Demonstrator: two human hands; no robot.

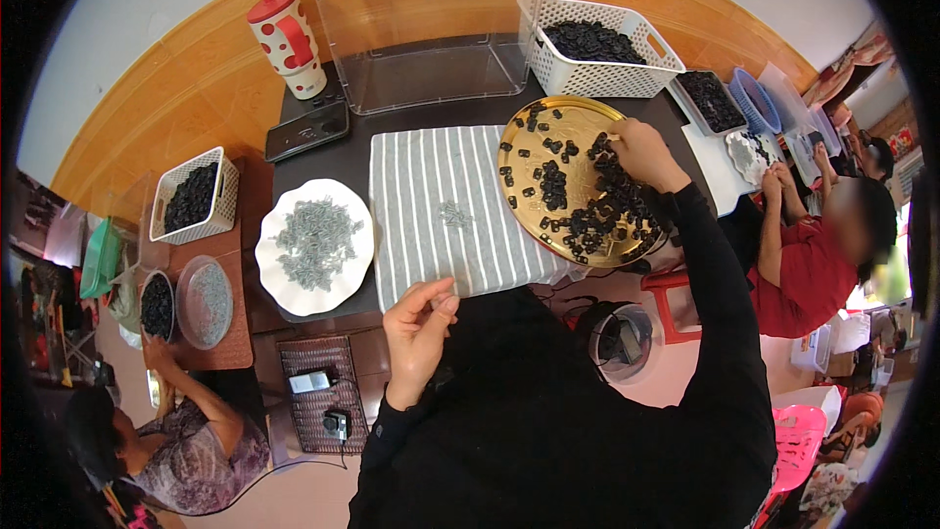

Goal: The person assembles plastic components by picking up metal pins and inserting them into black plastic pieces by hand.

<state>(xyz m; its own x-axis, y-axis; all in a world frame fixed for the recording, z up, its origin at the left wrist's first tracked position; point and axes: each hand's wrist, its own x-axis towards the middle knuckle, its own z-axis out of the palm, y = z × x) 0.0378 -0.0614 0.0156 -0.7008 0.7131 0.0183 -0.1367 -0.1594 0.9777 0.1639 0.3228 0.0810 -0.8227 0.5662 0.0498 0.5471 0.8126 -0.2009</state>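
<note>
My right hand (646, 155) reaches over the round gold tray (578, 127), its fingers bent together at the small black plastic pieces (612, 186); whatever lies between the fingertips is hidden. Closed in a pinch, my left hand (419, 331) is held in front of the near edge of the grey-and-white striped cloth (411, 206). Anything in that pinch is too small to make out. On the cloth lies a little pile of thin silvery pins (454, 215). Many more such pins (315, 243) fill the white scalloped plate (267, 253) to the left.
Behind the cloth stand a clear plastic box (431, 88), a black phone (307, 131) and a dotted tumbler (292, 49). A white basket (627, 78) of black pieces is at the back right. Co-workers sit on the left (196, 441) and right (808, 264).
</note>
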